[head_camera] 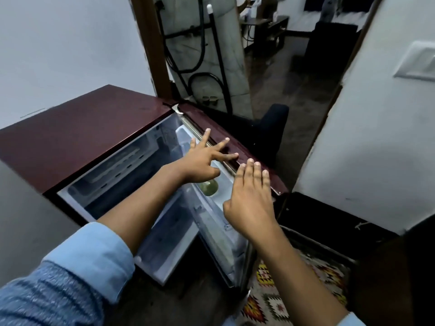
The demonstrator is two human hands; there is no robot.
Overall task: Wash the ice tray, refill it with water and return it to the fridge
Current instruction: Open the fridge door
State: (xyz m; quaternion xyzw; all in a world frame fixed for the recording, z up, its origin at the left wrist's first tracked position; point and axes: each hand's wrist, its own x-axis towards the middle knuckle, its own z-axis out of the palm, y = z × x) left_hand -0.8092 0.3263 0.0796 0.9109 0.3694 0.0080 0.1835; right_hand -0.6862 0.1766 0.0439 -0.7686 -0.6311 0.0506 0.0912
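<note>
Head: splayed left hand (200,161), flat right hand (249,203) at fridge door (195,116)

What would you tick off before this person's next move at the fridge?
1. Fridge door open: ok.
2. Left hand empty, fingers spread: ok.
3. Right hand empty, fingers straight: ok.
4. Ice tray in sight: not ok; nothing in the open compartment plainly reads as one.
5. Hands touching the door's top edge: cannot tell.
6. Greenish bottle on the door shelf standing safely: cannot tell, as it is partly under the left hand.
</note>
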